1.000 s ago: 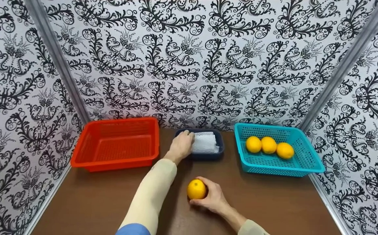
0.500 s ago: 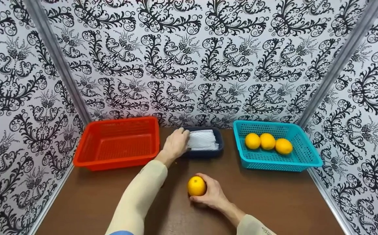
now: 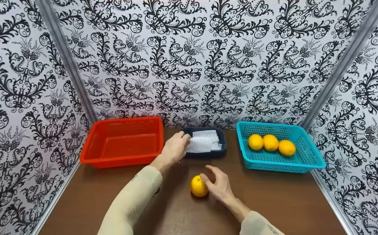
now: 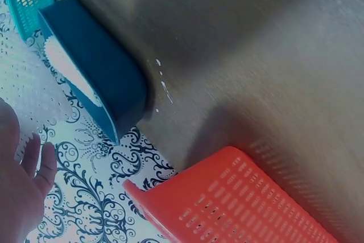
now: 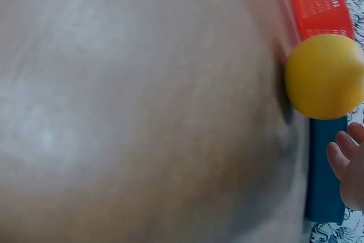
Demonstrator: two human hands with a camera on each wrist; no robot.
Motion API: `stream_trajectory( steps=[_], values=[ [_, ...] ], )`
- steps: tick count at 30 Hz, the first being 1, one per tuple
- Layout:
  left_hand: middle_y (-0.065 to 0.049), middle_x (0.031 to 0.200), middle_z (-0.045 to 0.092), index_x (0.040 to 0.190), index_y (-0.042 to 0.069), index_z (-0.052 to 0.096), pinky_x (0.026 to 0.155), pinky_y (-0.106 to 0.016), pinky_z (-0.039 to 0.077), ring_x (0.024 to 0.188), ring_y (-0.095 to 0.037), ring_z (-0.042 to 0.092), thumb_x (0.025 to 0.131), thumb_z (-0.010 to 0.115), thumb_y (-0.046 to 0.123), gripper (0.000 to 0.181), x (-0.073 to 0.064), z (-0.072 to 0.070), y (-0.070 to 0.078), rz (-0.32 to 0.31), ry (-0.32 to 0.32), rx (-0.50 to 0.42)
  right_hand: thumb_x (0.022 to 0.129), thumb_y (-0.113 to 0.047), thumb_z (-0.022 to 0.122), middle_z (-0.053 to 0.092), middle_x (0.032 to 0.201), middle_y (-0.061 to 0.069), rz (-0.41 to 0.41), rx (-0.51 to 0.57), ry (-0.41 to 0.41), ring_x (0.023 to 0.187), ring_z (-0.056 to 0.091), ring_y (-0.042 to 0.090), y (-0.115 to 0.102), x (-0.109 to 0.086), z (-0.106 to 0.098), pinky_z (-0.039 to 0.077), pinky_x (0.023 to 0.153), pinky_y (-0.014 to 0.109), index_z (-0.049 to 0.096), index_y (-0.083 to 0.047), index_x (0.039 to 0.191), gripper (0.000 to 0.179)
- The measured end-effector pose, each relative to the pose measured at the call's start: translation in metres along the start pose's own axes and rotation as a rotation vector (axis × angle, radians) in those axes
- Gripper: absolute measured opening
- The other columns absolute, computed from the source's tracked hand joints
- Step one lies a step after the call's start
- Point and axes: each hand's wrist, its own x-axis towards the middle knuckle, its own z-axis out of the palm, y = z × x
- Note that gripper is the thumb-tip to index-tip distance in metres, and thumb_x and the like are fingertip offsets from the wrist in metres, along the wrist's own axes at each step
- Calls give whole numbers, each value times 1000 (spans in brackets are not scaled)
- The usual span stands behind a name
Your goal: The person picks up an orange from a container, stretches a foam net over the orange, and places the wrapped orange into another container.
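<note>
In the head view my left hand (image 3: 175, 147) is at the left end of a navy container (image 3: 222, 135), pinching the edge of a white mesh net (image 3: 198, 145). Pale mesh (image 4: 34, 92) also spreads beside that hand in the left wrist view. More folded white netting (image 3: 208, 133) lies in the container. A single orange (image 3: 198, 186) sits on the brown table nearer to me. Just right of it is my right hand (image 3: 219, 184), fingers spread and no longer wrapped round the fruit; whether the thumb still touches it I cannot tell.
A red basket (image 3: 120, 160) stands at the back left, with nothing visible in it. At the back right, a turquoise basket (image 3: 273, 165) holds three oranges (image 3: 270, 142). Patterned wall panels (image 3: 189, 65) enclose the table (image 3: 175, 212) behind and at both sides.
My right hand has loosened from the orange and shifted to its right. My left hand has stayed by the navy container, and the netting there has been drawn out toward it.
</note>
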Motion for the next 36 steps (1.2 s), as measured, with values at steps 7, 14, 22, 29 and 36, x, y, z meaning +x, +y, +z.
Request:
stream_trajectory(
  steps=[7, 14, 22, 29, 36],
  values=[
    [-12, 97, 65, 108, 10, 69, 78, -49, 63, 91, -37, 69, 110, 69, 17, 7, -9, -11, 6, 48, 53, -32, 97, -15, 87, 84, 120, 20, -48, -21, 190, 106, 81, 42, -5, 31, -24, 66, 97, 56, 78, 4, 125, 35],
    [-10, 95, 64, 106, 11, 70, 77, -45, 62, 90, -33, 68, 110, 70, 17, 7, -22, -18, 13, 57, 62, -29, 93, -9, 90, 83, 110, 26, -51, 78, 246, 94, 82, 45, -16, 54, -35, 69, 85, 55, 78, 9, 119, 34],
    [-8, 101, 69, 115, 11, 75, 82, -44, 64, 95, -30, 70, 110, 70, 17, 9, -39, -17, 27, 15, -5, -58, 91, -7, 91, 85, 98, 14, -89, 36, 277, 86, 80, 34, -24, 48, -26, 67, 82, 34, 83, 1, 106, 19],
    [-7, 100, 69, 113, 12, 74, 80, -42, 63, 92, -29, 70, 109, 72, 16, 6, -48, -15, 32, 14, -18, -51, 94, -4, 88, 80, 84, 9, -96, 63, 260, 73, 67, 11, -31, 45, -21, 54, 71, 15, 83, -4, 95, 5],
    [-8, 101, 71, 116, 13, 75, 83, -44, 64, 93, -30, 72, 108, 73, 24, 14, -53, -21, 34, -29, -8, -132, 98, 0, 82, 73, 75, 8, -110, 120, 286, 69, 56, 5, -39, 47, -22, 44, 66, 12, 80, -3, 93, 7]
  ],
)
